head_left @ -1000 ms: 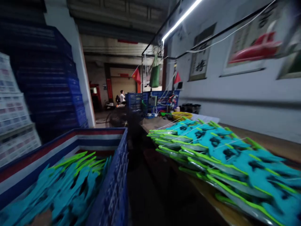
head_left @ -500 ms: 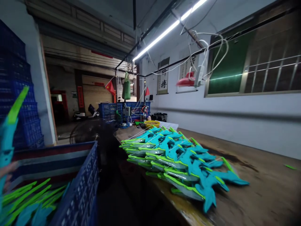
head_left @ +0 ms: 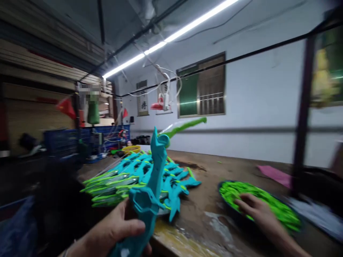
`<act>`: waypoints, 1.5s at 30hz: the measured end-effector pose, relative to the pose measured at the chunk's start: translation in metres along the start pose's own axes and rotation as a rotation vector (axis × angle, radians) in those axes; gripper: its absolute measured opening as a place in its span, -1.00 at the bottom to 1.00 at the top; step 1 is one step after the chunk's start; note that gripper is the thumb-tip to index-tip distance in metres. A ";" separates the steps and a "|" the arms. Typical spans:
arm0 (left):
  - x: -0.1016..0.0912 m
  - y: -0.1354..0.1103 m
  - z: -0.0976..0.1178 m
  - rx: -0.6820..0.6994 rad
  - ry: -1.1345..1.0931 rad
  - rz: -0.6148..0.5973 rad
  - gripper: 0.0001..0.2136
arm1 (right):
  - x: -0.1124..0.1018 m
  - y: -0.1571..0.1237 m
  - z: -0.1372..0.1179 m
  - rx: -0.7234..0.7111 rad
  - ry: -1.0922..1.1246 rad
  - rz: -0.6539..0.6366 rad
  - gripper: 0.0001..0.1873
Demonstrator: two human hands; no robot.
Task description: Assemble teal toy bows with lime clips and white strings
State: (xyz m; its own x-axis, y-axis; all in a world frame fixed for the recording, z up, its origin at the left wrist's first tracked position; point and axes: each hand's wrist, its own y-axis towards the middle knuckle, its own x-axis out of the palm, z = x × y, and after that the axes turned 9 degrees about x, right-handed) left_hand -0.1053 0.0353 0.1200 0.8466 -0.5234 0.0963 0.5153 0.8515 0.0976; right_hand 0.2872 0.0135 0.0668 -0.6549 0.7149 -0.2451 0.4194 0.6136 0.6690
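My left hand is closed around the teal body of a plastic toy crossbow, held upright and tilted over the table's front edge. A bright green limb stretches right from its top. On the table behind it lies a pile of similar teal and green toy crossbows, with thin white strings. My right hand, blurred by motion, reaches over a dark basin full of small bright green plastic pieces. Its fingers are apart and bent down onto the pieces; I cannot make out any piece held.
A yellow bowl stands at the table's far end. On the right are a pink sheet, a dark upright post and whitish plastic. A red lamp hangs from the overhead frame. Blue crates stand at the back left.
My view has swung right, away from the crate on the left. The toy crossbow in my left hand has come from the left over the table. My right hand and the basin have come into view.
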 end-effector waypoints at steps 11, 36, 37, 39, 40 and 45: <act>0.088 0.052 -0.092 0.053 -0.167 -0.188 -0.50 | 0.044 -0.101 -0.081 0.456 0.581 -0.365 -0.76; 0.073 0.034 -0.100 0.147 0.030 -0.144 -0.52 | 0.056 -0.105 -0.082 0.193 0.248 -0.320 -0.87; 0.073 0.033 -0.100 0.161 0.046 -0.151 -0.52 | 0.058 -0.105 -0.083 0.155 0.225 -0.310 -0.86; 0.074 0.032 -0.100 0.182 0.076 -0.158 -0.53 | 0.060 -0.105 -0.084 0.099 0.187 -0.300 -0.85; 0.074 0.031 -0.099 0.190 0.087 -0.158 -0.54 | 0.060 -0.105 -0.085 0.083 0.171 -0.304 -0.84; 0.078 0.031 -0.099 0.223 0.092 -0.157 -0.62 | 0.062 -0.107 -0.091 0.094 0.123 -0.292 -0.83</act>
State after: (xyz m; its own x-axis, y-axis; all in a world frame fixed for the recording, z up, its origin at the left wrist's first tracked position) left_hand -0.0102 0.0245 0.0320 0.7724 -0.6346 -0.0260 0.6078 0.7265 0.3207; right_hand 0.1445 -0.0388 0.0438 -0.8248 0.4616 -0.3266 0.2548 0.8190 0.5141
